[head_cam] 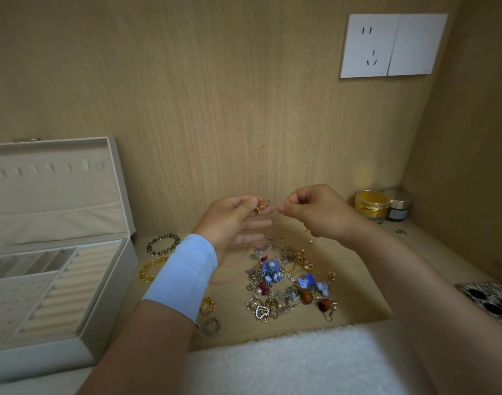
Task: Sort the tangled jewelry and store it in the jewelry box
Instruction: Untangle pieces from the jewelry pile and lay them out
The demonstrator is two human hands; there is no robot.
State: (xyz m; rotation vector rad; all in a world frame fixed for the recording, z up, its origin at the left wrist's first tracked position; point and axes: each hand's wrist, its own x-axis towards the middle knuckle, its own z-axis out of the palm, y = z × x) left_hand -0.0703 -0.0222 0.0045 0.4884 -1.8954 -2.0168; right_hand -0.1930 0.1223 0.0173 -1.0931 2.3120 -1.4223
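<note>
Gold ring (262,206) sits in your left hand (235,220), raised above the counter (358,275) in front of the wood-grain back panel. Left grip: thumb and upper fingers pinch the ring, lower fingers loosely extended beneath it. Your right hand (315,213) is level with it and just beside it. Right grip: narrow, thumb and forefinger pressed tip to tip, the other fingers curled in; you cannot tell from this view whether anything fine lies between the tips. A pale blue band (184,276) wraps your left wrist. Below the hands, the tangled jewelry pile (289,280) lies on the counter: blue flower pieces, heart-shaped metal pieces, 2 brown beads, small charms. Left of the pile lie a dark beaded bracelet (162,244) and a yellow bracelet (151,269); nearer you, an orange-gold ring (207,306) and a silver ring (211,326). The jewelry box (107,280) stands open at far left, lid (59,189) upright, ring rolls and divided compartments exposed. A white towel (287,363) lies along the near edge. 2 jars (371,205) stand in the back right corner, under a white wall socket (392,45).
</note>
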